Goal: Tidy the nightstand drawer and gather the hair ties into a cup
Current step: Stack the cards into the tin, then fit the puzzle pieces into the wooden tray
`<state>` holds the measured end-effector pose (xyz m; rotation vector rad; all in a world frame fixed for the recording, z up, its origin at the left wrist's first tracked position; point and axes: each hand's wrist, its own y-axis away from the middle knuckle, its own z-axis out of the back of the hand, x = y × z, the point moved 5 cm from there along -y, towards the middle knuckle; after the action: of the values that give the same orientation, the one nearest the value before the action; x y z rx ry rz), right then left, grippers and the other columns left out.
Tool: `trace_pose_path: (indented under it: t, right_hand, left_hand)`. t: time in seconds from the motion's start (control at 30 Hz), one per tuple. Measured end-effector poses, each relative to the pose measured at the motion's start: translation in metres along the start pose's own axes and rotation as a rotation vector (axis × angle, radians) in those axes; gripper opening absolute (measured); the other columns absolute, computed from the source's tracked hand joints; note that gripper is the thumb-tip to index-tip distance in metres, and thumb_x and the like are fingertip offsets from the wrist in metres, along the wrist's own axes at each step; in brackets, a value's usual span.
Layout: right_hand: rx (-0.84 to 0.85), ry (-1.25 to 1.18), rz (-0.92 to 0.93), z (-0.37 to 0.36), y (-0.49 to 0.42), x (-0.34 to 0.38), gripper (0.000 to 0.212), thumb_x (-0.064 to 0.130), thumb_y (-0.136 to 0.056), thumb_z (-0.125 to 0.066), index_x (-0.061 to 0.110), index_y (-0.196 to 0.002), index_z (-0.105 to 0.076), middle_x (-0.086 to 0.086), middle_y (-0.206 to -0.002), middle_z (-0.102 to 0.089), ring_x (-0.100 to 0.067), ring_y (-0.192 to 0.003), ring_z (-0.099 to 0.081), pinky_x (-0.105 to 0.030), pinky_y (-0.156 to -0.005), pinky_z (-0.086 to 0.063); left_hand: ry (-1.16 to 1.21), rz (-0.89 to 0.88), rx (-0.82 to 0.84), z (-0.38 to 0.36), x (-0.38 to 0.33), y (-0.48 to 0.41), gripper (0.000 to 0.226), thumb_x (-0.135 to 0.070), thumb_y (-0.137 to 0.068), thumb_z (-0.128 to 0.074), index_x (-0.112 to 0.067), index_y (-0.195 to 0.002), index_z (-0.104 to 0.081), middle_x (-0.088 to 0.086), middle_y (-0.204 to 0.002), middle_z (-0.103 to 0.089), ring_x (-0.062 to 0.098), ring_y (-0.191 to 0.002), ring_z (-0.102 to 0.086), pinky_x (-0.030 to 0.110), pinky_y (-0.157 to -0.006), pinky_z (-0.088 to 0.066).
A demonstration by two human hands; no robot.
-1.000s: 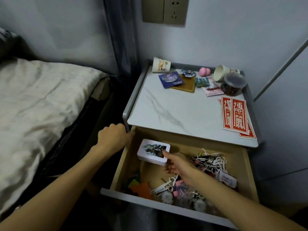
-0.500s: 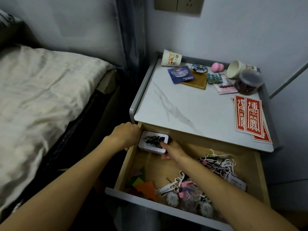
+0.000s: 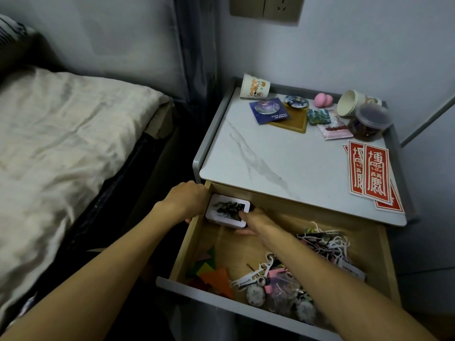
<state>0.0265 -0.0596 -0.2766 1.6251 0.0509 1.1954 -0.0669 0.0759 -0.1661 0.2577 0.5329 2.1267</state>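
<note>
The right hand [image 3: 256, 221] holds a white box [image 3: 226, 209] in the far left corner of the drawer [image 3: 192, 244]. The left hand [image 3: 187, 202] curls its fingers around the drawer's side.

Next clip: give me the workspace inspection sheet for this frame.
Surface: marble-look nightstand top; the drawer beneath it is open.
Job's things: back-left cup; back-right cup, on its side; hair ties not distinguishable in the drawer's tangle.
Clutter: white box, coloured paper pieces, red stickers, lidded tub.
Hands: left hand grips the drawer's side wall; right hand holds the white box.
Cables: nothing seen.
Surroundings: bed to the left, wall socket above.
</note>
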Motion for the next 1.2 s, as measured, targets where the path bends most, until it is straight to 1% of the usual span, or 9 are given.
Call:
trace_pose_path:
  t: [0.23, 0.37, 0.43, 0.53, 0.63, 0.8, 0.9, 1.1, 1.2]
  right_hand:
    - [0.003, 0.036, 0.035, 0.004, 0.007, -0.003, 0.044, 0.014, -0.100, -0.054, 0.000, -0.140, -0.042, -0.021, -0.137, -0.050, -0.041, -0.111, -0.061, -0.038, -0.085, -0.055]
    - [0.040, 0.292, 0.111, 0.016, 0.043, 0.013, 0.024, 0.025, -0.098, -0.058, 0.007, -0.113, -0.052, -0.010, -0.097, -0.060, -0.022, -0.072, -0.064, -0.027, -0.065, -0.056]
    - [0.055, 0.511, 0.219, 0.028, 0.069, 0.029, 0.013, 0.028, -0.096, -0.060, 0.015, -0.095, -0.057, -0.007, -0.086, -0.063, -0.021, -0.072, -0.064, -0.029, -0.067, -0.056]
    - [0.050, 0.709, 0.455, 0.048, 0.103, 0.067, 0.007, 0.029, -0.091, -0.066, 0.022, -0.091, -0.067, 0.000, -0.091, -0.069, -0.020, -0.085, -0.068, -0.033, -0.077, -0.057]
    - [-0.123, 0.851, 0.687, 0.076, 0.105, 0.123, 0.016, 0.025, -0.092, -0.064, 0.019, -0.104, -0.072, 0.002, -0.101, -0.071, -0.014, -0.093, -0.065, -0.029, -0.085, -0.053]
    - [-0.471, 1.147, 0.819, 0.121, 0.038, 0.201, 0.049, 0.031, -0.094, -0.058, 0.019, -0.141, -0.047, -0.009, -0.139, -0.054, -0.031, -0.121, -0.053, -0.038, -0.095, -0.047]
    - [-0.492, 1.242, 0.762, 0.127, -0.003, 0.212, 0.064, 0.039, -0.095, -0.055, 0.019, -0.150, -0.030, -0.009, -0.153, -0.036, -0.033, -0.133, -0.042, -0.044, -0.104, -0.043]
    - [-0.588, 1.181, 0.937, 0.110, 0.001, 0.188, 0.042, 0.025, -0.097, -0.055, 0.009, -0.135, -0.049, -0.012, -0.142, -0.047, -0.030, -0.127, -0.045, -0.041, -0.102, -0.042]
    - [-0.510, 1.160, 1.022, 0.103, 0.020, 0.170, 0.038, 0.017, -0.092, -0.063, 0.011, -0.129, -0.058, -0.011, -0.133, -0.054, -0.029, -0.122, -0.049, -0.039, -0.101, -0.043]
  left_hand:
    - [-0.062, 0.014, 0.008, 0.003, -0.003, 0.003, 0.026, -0.005, -0.091, -0.046, -0.013, -0.067, -0.053, 0.002, -0.061, -0.064, 0.018, -0.065, -0.070, 0.034, -0.073, -0.060]
    - [-0.160, 0.033, -0.146, 0.014, -0.008, 0.012, 0.030, -0.018, -0.098, -0.040, -0.015, -0.069, -0.045, -0.002, -0.060, -0.046, 0.019, -0.065, -0.058, 0.032, -0.068, -0.052]
    - [-0.141, 0.057, -0.244, 0.022, -0.007, 0.016, 0.032, -0.026, -0.099, -0.043, -0.016, -0.068, -0.046, -0.002, -0.062, -0.047, 0.016, -0.060, -0.053, 0.029, -0.058, -0.043]
    - [0.143, 0.032, -0.354, 0.042, -0.010, 0.018, 0.037, -0.045, -0.096, -0.052, -0.017, -0.073, -0.060, -0.003, -0.063, -0.063, 0.016, -0.057, -0.063, 0.032, -0.064, -0.056]
    - [0.549, -0.043, -0.367, 0.071, -0.017, 0.014, 0.022, -0.041, -0.096, -0.057, -0.021, -0.090, -0.067, -0.005, -0.068, -0.070, 0.009, -0.056, -0.067, 0.035, -0.067, -0.060]
    - [1.006, -0.171, -0.409, 0.100, -0.036, -0.005, 0.012, -0.026, -0.098, -0.057, -0.018, -0.103, -0.064, 0.000, -0.090, -0.072, 0.013, -0.073, -0.070, 0.027, -0.065, -0.057]
    - [0.868, -0.193, -0.427, 0.097, -0.041, -0.023, 0.021, -0.028, -0.097, -0.058, -0.019, -0.116, -0.062, 0.000, -0.110, -0.069, 0.013, -0.090, -0.066, 0.031, -0.079, -0.058]
    - [0.591, -0.289, -0.513, 0.093, -0.055, -0.035, 0.045, -0.031, -0.096, -0.059, -0.022, -0.140, -0.049, 0.001, -0.142, -0.054, 0.021, -0.125, -0.054, 0.034, -0.101, -0.044]
    - [0.525, -0.349, -0.505, 0.087, -0.067, -0.035, 0.051, -0.027, -0.096, -0.060, -0.019, -0.144, -0.043, 0.003, -0.148, -0.047, 0.023, -0.131, -0.049, 0.034, -0.105, -0.040]
